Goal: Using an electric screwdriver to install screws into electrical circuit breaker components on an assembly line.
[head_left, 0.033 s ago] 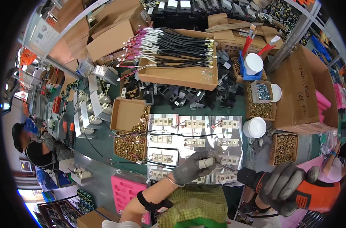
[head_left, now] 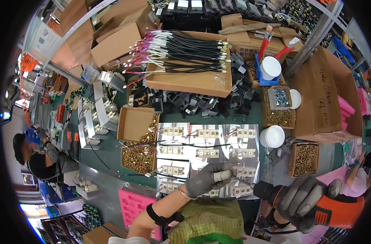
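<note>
Apparently, the orange power driver [head_left: 341,211] is grasped firmly by the gloved right hand [head_left: 304,199], near the close edge of the table [head_left: 185,118], and its bit [head_left: 244,181] is directed to the left hand [head_left: 207,179]. The left fingertips are pinched together; whether a small screw is held, it cannot be told. Below, terminal blocks [head_left: 201,153] are laid on metal plates [head_left: 171,158]. If the bit slipped sideways, the glove might be caught or a block scratched.
</note>
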A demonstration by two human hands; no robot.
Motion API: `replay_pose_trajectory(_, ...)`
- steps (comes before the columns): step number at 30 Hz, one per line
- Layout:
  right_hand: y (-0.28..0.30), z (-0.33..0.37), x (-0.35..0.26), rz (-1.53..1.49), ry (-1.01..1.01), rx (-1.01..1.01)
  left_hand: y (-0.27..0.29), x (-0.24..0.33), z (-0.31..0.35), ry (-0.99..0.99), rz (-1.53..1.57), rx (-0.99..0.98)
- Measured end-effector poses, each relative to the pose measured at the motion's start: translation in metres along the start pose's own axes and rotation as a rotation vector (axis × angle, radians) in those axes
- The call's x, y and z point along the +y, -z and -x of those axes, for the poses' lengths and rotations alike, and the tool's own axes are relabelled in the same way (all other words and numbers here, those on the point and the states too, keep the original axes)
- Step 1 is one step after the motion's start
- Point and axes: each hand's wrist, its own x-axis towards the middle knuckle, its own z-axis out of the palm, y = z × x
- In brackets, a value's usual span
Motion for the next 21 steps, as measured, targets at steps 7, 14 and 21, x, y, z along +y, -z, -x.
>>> replay_pose_trajectory(7,0.079,0.008,0.035,0.264,-0.066,0.143,0.046,0.005,-0.056,-0.199,-0.631,0.455)
replay_pose_trajectory(14,0.147,0.04,0.108,0.583,-0.125,0.303,0.056,0.034,-0.104,-0.312,-1.875,0.549)
replay_pose_trajectory(21,0.162,0.049,0.122,0.766,-0.146,0.293,0.048,0.04,-0.143,-0.176,-1.898,0.444)
